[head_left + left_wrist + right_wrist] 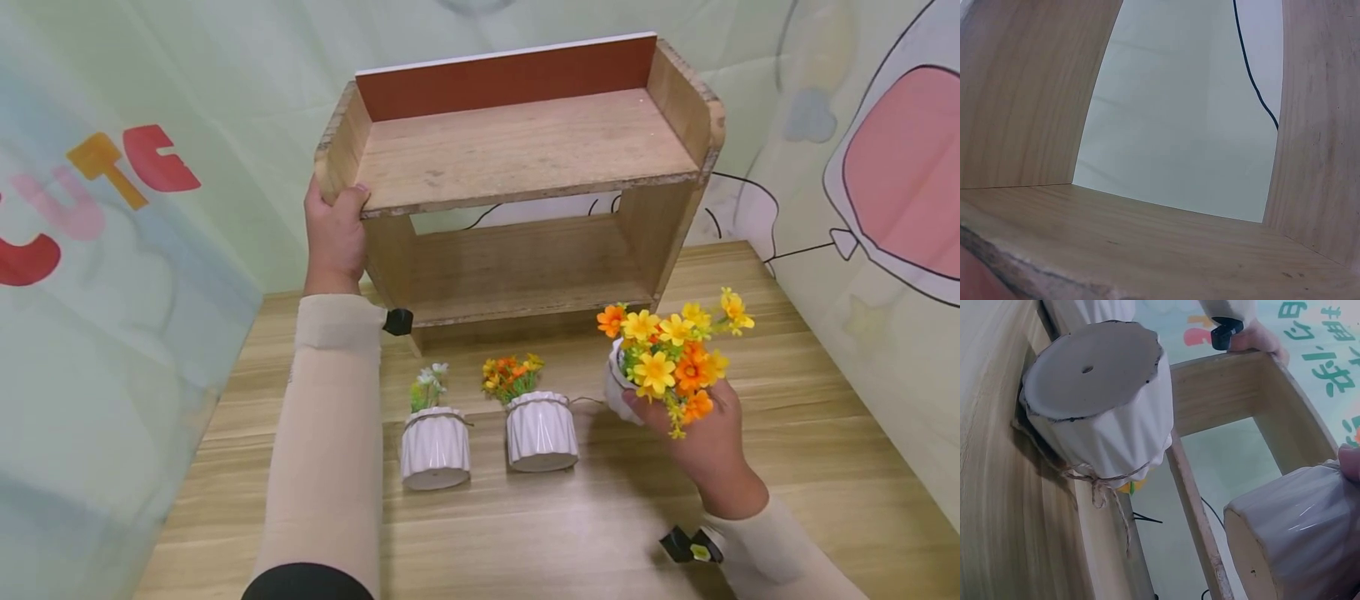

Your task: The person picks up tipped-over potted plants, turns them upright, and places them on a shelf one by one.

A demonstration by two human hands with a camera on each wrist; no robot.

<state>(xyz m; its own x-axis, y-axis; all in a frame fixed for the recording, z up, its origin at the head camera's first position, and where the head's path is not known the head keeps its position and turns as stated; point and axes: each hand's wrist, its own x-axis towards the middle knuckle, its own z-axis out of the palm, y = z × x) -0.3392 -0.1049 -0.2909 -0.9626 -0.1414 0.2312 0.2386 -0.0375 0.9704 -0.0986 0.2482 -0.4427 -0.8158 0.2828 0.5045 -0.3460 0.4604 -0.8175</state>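
A two-tier wooden shelf (pixel 525 158) with a red back panel stands at the back of the wooden table (pixel 787 433). My left hand (pixel 335 236) grips the shelf's upper left corner. My right hand (pixel 693 437) holds a white ribbed pot of yellow and orange flowers (pixel 667 354), tilted, just above the table in front of the shelf's right side. In the right wrist view that held pot (pixel 1297 544) sits at lower right with a fingertip (pixel 1350 462) on it. The left wrist view shows only the shelf's lower compartment (pixel 1147 237).
Two more white ribbed pots stand on the table: one with white and green flowers (pixel 435 442) at left, one with orange and yellow flowers (pixel 540 425) in the middle, also seen as the middle pot (pixel 1097 400). Printed fabric walls close in on left, back and right.
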